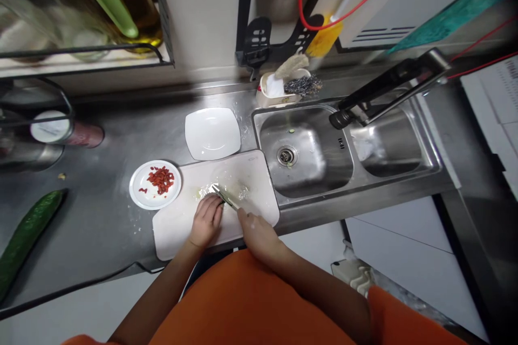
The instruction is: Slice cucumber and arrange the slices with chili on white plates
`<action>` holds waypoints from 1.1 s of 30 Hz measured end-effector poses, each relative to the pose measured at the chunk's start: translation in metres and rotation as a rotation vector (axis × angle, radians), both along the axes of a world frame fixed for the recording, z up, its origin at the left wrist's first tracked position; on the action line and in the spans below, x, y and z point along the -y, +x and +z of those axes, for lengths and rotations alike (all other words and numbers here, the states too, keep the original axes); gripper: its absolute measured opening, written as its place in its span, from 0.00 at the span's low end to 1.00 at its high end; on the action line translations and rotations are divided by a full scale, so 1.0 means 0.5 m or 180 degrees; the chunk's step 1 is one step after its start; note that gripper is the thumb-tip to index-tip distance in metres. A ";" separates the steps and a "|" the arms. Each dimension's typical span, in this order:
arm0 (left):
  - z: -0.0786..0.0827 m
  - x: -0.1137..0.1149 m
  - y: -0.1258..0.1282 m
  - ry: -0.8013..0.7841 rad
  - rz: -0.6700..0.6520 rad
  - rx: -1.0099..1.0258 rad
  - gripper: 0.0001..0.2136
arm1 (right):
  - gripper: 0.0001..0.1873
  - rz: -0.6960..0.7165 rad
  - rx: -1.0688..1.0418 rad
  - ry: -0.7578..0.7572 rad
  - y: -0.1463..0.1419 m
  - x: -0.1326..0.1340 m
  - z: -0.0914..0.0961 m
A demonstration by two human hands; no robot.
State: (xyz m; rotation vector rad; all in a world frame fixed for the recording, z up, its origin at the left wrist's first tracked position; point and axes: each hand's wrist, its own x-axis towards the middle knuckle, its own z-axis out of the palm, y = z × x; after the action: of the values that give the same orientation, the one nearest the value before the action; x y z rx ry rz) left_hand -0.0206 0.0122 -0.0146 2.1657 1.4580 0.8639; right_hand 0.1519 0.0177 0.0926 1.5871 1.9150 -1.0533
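My right hand (259,232) is wrapped round the handle of a kitchen knife (227,197). The blade points up and left over the white cutting board (178,229), close beside my left hand's fingertips. My left hand (207,219) rests on the board with its fingers curled and pressed together. Whatever lies under those fingers is mostly hidden; a dark green edge shows by the blade. Wet, shiny patches and small pale bits lie on the board around the knife tip. Left of the board, a round white plate (140,188) holds chopped red pieces (162,180).
A square white plate (212,133) sits behind the board. A whole cucumber (30,240) lies far left, near a lidded container (87,135). On the right are a double sink (311,159) and black faucet (376,86). A holder with scrubbers (279,99) stands behind.
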 end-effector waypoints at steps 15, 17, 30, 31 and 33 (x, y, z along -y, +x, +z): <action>-0.001 0.000 0.001 -0.0030 0.0045 0.0031 0.11 | 0.22 -0.0094 -0.0110 0.0284 -0.004 0.012 -0.068; 0.000 0.000 0.001 -0.0057 0.0052 0.0030 0.11 | 0.23 -0.0126 -0.0127 0.0253 0.005 0.009 -0.062; 0.005 0.003 -0.001 -0.0022 0.0052 -0.0039 0.10 | 0.20 -0.0120 0.0020 0.0007 0.034 0.044 0.020; 0.005 0.003 -0.001 -0.0008 0.0063 -0.0042 0.10 | 0.20 -0.0124 0.0018 0.0003 0.034 0.046 0.021; 0.005 0.003 -0.001 0.0009 0.0080 -0.0053 0.10 | 0.20 -0.0125 0.0020 -0.0031 0.034 0.048 0.025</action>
State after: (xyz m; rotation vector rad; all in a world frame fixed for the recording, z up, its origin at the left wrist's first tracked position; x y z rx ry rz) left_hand -0.0210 0.0106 -0.0122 2.1661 1.4961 0.8591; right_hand 0.1689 -0.0065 0.1051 1.6268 1.8789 -1.0706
